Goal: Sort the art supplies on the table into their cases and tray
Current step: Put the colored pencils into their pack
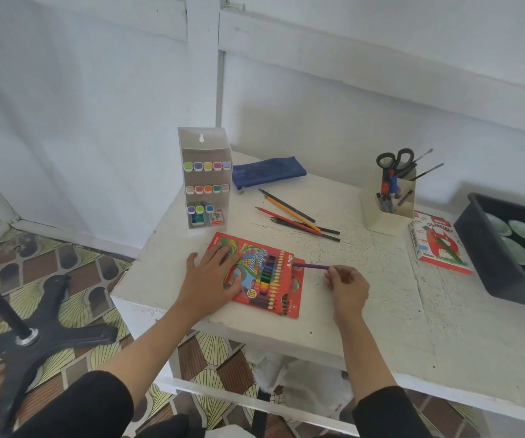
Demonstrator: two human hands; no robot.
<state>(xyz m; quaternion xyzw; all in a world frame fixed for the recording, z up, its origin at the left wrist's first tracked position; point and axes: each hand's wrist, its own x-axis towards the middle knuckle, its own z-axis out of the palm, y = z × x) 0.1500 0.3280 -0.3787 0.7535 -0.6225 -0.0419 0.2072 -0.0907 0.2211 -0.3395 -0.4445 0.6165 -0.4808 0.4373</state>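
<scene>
A red coloured-pencil box lies flat near the table's front edge. My left hand rests flat on its left half with straight fingers. My right hand pinches the end of a purple pencil whose tip sits in the box's open right end. Several loose pencils lie in a fan behind the box. A blue pencil pouch lies at the back. A clear marker case stands upright at the left, holding rows of markers.
A white holder with scissors, brushes and pens stands at the back right. An oil-pastel box lies beside a black tray with pale discs at the right edge. A black stand base sits on the floor left.
</scene>
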